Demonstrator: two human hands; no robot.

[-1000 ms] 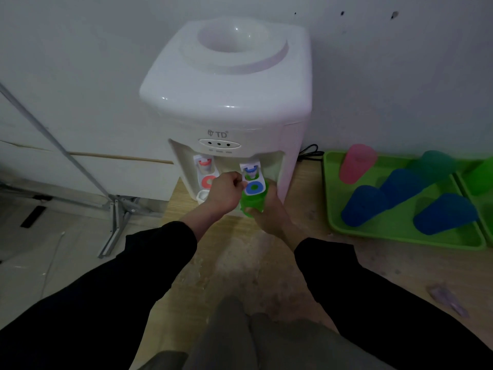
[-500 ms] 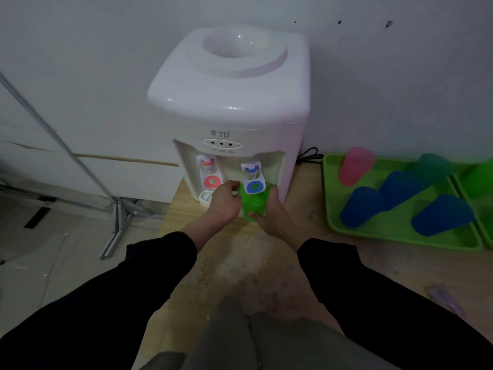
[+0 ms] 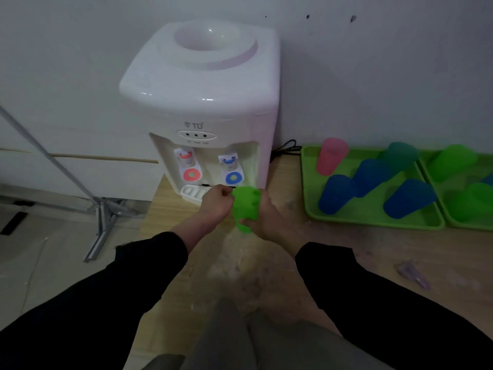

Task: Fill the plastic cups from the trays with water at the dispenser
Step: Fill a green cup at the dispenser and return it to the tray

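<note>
Green, translucent plastic: the cup (image 3: 244,209) sits in my right grip (image 3: 266,217), fingers wrapped round its tapered wall, just in front of the glossy white dispenser (image 3: 202,97) and below the blue tap (image 3: 232,169). My left grip (image 3: 216,202) is curled into a fist beside the cup, holding nothing I can see. The risk, as I judge it: the thin, smooth wall flexes under a squeeze, and any tilt towards the tray (image 3: 373,222) would slop water onto the scuffed wooden surface (image 3: 293,263). The fill level is hidden.
</note>
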